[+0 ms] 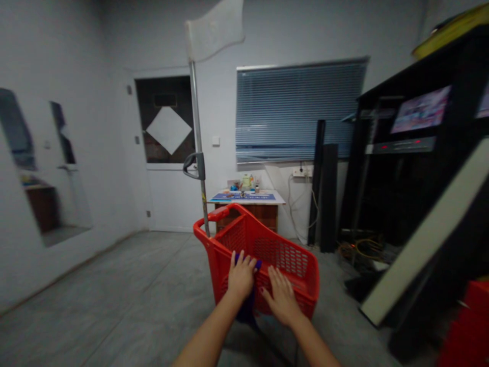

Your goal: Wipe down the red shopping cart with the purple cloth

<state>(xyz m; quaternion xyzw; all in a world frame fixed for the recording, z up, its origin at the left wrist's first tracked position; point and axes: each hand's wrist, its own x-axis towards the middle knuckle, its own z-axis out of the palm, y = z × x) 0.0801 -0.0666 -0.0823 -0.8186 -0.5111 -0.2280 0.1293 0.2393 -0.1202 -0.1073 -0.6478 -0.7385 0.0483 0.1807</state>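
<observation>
A red plastic shopping cart basket (290, 257) stands on the grey floor in front of me. A metal pole (197, 148) with a white flag-shaped sign rises from its far left corner. My left hand (241, 275) presses a dark blue cloth (247, 306) against the basket's near wall, fingers curled over the cloth's top edge. My right hand (281, 296) lies flat on the same red wall just to the right, fingers stretched out, holding nothing.
A small wooden table (248, 201) with bottles and a blue mat stands by the far wall under a blue window blind (298, 109). Black speakers (328, 196) and a black shelf unit (416, 168) with a screen fill the right. A white door (168, 153) is at the back.
</observation>
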